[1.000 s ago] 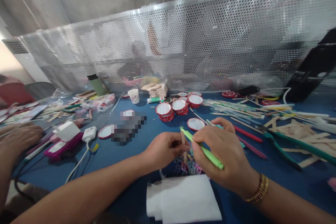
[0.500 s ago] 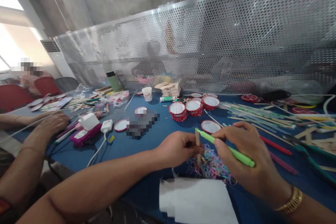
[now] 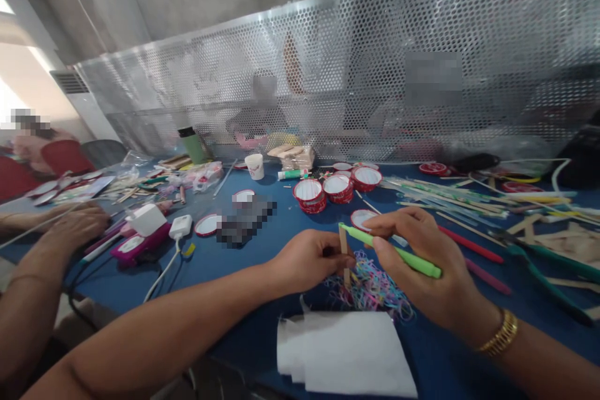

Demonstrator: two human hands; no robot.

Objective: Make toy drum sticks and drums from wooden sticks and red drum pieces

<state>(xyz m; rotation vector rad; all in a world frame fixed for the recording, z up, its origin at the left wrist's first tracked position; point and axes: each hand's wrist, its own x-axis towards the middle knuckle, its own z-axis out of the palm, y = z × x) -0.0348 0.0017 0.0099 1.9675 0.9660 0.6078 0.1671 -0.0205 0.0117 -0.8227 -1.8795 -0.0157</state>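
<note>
Left hand (image 3: 312,260) pinching wooden stick (image 3: 343,241) near tabletop's (image 3: 281,225) front edge; right hand's (image 3: 443,253) fingers gripping light-green pen (image 3: 415,261), tip meeting stick.

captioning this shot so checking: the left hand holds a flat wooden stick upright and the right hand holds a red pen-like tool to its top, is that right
Only the colour is wrong: the head view shows the pen-like tool in the right hand is light green. The left hand does hold a flat wooden stick upright.
</note>
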